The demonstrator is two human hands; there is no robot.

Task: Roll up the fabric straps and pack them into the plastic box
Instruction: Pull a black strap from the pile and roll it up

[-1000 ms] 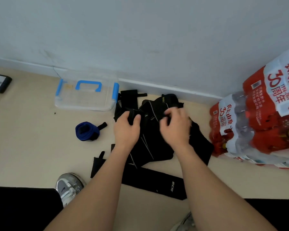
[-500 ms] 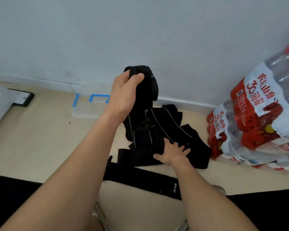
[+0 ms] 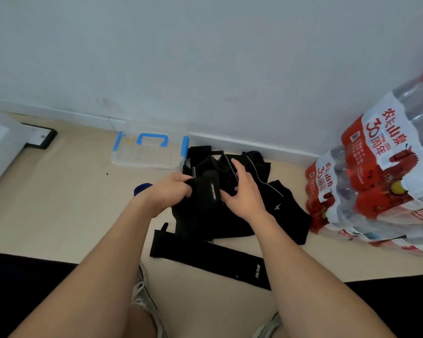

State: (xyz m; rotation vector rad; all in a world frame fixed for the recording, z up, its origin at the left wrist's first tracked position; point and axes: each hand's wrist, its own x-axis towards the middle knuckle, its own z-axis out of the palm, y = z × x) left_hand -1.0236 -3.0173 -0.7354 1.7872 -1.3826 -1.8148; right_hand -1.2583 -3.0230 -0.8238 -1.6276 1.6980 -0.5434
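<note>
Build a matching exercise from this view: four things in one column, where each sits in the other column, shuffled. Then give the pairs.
Things
1. plastic box
2. long flat strap
3. pack of water bottles
4. blue roll

Places
A. at the right edge of the view, by the wall
B. on the floor, partly hidden behind the left forearm
C. against the wall, just left of the black fabric pile
D. spread on the floor on the person's side of the pile

Pairs: 1-C, 2-D, 3-A, 4-B
</note>
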